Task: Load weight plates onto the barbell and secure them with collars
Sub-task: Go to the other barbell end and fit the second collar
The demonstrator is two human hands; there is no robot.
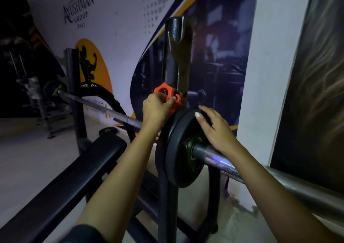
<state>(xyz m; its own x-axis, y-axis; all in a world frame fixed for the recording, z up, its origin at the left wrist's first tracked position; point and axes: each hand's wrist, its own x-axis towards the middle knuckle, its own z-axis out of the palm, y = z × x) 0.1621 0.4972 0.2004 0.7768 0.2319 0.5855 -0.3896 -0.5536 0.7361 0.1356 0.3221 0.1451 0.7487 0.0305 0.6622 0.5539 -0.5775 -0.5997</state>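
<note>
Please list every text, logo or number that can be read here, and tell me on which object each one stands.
"AAYUSHMAN GROUP": wall banner; first word uncertain, small line beneath unreadable.
Lettering beside the yellow oval: too dark to read.
Strip low on the wall: blurred.
Weight plate, orange collar: no readable text.

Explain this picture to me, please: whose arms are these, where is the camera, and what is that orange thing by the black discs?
No robot here: these are a person's own arms, filmed by a camera worn on the head, looking forward and down. A steel barbell rests on a black bench-press rack, above a padded bench. Two black weight plates are on its sleeve. The left hand has its grip on an orange collar, a clamp that stops plates sliding; it sits by the rack post, not yet on the sleeve outside the plates. The right hand lies flat on the outer plate, steadying it.
</note>
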